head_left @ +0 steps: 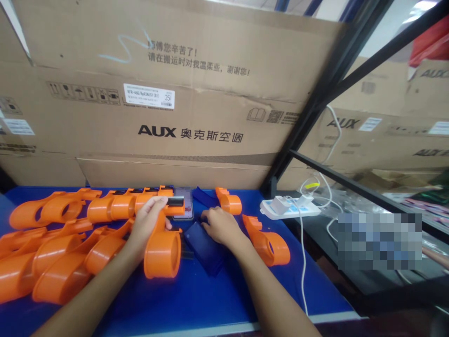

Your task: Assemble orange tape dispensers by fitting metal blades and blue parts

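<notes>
Head view: left hand (150,216) grips glossy, ring-ended orange plastic (158,256); right hand (221,225), grip unclear, touches flat blue pieces (202,247).

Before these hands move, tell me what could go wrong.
The orange tape dispenser in the left hand appears close to the phone and might knock it. The white cable leading from the power strip runs to the front edge of the blue table, so the right forearm might snag it.
</notes>
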`<state>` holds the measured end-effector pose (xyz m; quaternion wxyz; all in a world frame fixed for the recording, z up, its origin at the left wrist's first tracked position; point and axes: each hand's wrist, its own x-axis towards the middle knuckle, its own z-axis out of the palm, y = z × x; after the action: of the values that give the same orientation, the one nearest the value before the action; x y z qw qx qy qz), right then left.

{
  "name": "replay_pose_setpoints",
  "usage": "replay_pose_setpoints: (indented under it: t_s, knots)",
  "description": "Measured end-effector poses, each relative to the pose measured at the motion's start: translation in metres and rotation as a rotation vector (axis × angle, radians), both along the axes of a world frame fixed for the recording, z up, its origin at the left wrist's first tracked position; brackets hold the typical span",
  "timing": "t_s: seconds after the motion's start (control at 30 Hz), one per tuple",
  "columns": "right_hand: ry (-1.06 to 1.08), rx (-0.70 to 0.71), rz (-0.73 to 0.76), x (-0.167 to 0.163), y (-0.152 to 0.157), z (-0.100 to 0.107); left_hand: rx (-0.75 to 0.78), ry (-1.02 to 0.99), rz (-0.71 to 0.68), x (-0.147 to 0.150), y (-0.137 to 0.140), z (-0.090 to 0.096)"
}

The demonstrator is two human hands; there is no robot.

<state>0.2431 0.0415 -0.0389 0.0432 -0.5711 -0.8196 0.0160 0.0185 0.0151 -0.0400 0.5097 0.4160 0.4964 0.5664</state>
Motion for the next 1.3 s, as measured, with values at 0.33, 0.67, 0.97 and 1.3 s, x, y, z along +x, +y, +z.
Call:
replay_pose_setpoints:
  t_s: [0.33,0.67,0.97,1.3]
  knots:
    - [0.113,0.031,-0.137,0.002,0.005,-0.002,0.013,0.014,0.024,0.0,-0.001,0.004]
    - [0.607,0.168,0.062,-0.005,0.008,0.0,-0.011,-0.102,0.013,0.005,-0.001,0.0]
    - [1.159,0.018,0.142,-0.025,-0.001,-0.009,-0.014,-0.164,0.0,0.007,-0.005,0.005]
    - [1.118,0.371,0.186,-0.037,-0.02,-0.004,-0.066,-0.351,-0.043,0.018,-0.007,0.003]
